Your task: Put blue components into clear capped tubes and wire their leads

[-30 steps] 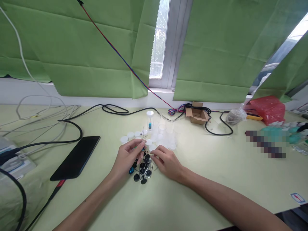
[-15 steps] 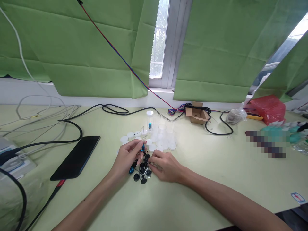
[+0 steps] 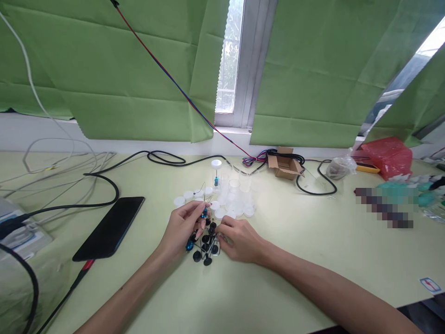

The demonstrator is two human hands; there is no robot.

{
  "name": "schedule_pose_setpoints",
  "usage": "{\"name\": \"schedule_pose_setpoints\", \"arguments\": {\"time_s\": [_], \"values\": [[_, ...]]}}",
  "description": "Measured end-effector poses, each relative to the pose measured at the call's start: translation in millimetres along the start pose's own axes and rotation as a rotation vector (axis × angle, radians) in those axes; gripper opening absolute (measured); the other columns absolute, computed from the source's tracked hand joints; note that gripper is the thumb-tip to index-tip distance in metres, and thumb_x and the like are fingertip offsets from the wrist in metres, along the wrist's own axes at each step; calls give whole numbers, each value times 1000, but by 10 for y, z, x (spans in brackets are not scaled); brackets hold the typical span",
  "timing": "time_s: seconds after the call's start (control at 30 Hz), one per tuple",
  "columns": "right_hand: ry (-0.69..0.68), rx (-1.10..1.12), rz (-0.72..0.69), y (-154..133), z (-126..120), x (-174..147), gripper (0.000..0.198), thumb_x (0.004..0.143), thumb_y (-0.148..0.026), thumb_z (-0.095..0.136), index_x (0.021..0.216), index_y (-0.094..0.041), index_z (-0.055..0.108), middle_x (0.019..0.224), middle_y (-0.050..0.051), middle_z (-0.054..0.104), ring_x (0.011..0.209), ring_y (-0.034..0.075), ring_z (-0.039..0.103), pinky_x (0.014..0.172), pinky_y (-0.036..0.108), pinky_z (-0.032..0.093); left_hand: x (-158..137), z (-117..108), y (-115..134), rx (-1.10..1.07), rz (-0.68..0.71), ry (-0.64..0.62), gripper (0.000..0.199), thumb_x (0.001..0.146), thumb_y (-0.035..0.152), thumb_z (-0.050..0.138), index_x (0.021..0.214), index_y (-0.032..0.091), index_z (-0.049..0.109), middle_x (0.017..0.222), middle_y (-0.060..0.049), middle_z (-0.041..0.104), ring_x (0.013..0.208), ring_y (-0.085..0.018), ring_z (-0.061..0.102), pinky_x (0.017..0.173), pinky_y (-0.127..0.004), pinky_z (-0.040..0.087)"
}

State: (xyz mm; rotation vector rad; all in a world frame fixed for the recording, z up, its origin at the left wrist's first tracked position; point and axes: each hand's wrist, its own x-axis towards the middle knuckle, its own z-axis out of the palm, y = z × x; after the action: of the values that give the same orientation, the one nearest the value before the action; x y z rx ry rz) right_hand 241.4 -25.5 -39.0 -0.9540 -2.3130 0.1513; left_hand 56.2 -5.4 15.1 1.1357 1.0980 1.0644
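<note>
My left hand (image 3: 182,225) is closed in a pinch on a small blue part with thin wires (image 3: 204,213), which sticks up between thumb and finger. Just right of it, my right hand (image 3: 239,239) has its fingertips closed at the edge of a pile of black round-headed pieces with metal rods (image 3: 206,247); what they grip, if anything, is too small to make out. Another blue piece (image 3: 189,245) lies under my left hand. Behind the hands, a clear tube with a white cap (image 3: 216,174) stands upright with a blue part inside.
White round caps (image 3: 179,201) and clear tubes (image 3: 234,186) are grouped behind the hands. A black phone (image 3: 109,229) lies at left among cables. A cardboard box (image 3: 285,167), a clear plastic bag (image 3: 340,168) and a red bag (image 3: 387,157) sit along the back.
My left hand has shifted the blue part slightly left and tilted its wires. My right hand's fingers have moved a little at the pile's edge.
</note>
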Motion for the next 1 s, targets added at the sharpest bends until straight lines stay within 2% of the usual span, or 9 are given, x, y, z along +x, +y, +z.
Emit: {"name": "schedule_pose_setpoints", "arguments": {"time_s": [0.4,0.5,0.63,0.73,0.77,0.87,0.93,1.0], "values": [[72,6,75,11,11,12,14,90,-13,49,93,-17,62,82,5,58,63,14,51,54,26,40,39,-63,15,-8,34,57,26,82,42,70,90,18,70,59,2,59,40,-7,41,41,-21,35],[180,10,26,-67,-9,33,13,93,-17,50,96,-17,63,81,6,60,65,15,54,57,27,42,53,-83,35,-17,41,70,27,81,43,71,91,18,71,58,2,58,41,-7,42,41,-22,35],[260,-81,-139,-366,-3,60,15,93,-18,51,83,-17,62,73,5,60,65,16,52,58,30,41,80,-112,33,-25,70,109,31,78,45,74,91,17,71,64,0,61,41,-7,41,40,-21,32],[168,-160,-326,-668,51,44,21,89,-13,48,71,-17,57,65,2,54,58,15,45,53,30,35,95,-130,14,-39,79,120,32,77,45,74,91,16,71,73,-2,64,43,-6,43,40,-20,31],[127,-161,-349,-758,78,33,20,88,-12,48,70,-17,57,64,1,51,55,14,42,49,29,31,97,-135,9,-41,81,114,32,78,45,74,91,16,71,75,-2,64,43,-6,43,40,-20,31],[-56,-137,-268,-937,166,15,17,88,-14,47,75,-17,57,65,1,52,56,14,43,44,28,25,90,-138,6,-37,93,90,31,80,44,73,92,16,72,74,-3,63,43,-6,43,40,-21,31],[-159,-117,-224,-971,218,30,15,89,-16,47,79,-17,58,70,3,54,60,15,46,47,27,29,80,-130,15,-36,97,78,31,80,44,72,92,15,72,70,-2,62,41,-6,42,40,-21,32],[-191,-116,-153,-955,253,61,16,91,-17,46,80,-16,58,75,5,57,63,16,48,51,27,33,69,-116,28,-52,98,77,31,78,43,74,89,14,72,71,-3,62,41,-6,42,39,-21,32]]}}
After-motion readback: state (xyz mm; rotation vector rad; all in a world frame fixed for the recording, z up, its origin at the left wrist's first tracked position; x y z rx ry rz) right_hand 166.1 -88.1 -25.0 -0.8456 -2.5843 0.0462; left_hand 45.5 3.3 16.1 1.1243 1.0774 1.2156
